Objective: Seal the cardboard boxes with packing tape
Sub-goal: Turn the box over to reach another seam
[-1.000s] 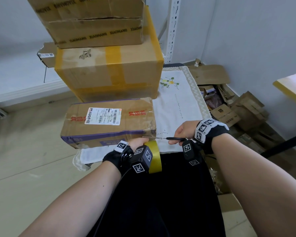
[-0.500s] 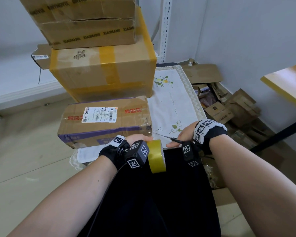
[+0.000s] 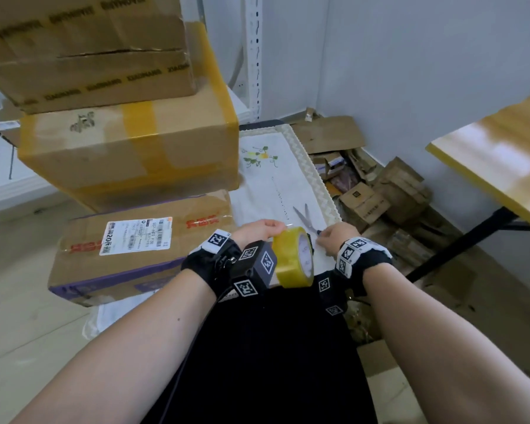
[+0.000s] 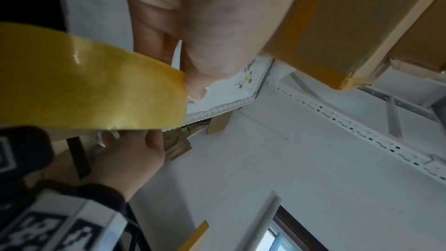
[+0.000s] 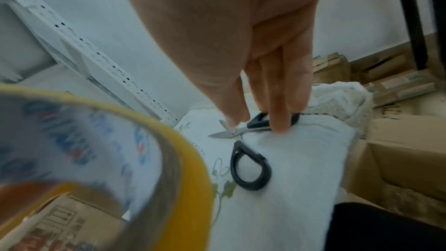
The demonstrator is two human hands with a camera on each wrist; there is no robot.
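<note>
The black-handled steel scissors (image 3: 306,218), in the right hand (image 3: 334,237) a second ago, now lie blades-apart on the white embroidered cloth (image 3: 276,179) under its loosening fingers, while the left hand (image 3: 259,231) grips the yellow packing-tape roll (image 3: 292,258) beside the labelled cardboard box (image 3: 141,249), suggesting a strip is cut.

Soft, even daylight; glare on the yellow tabletop (image 3: 499,154); wrist views blurred, edges bent by wide-angle distortion.
</note>
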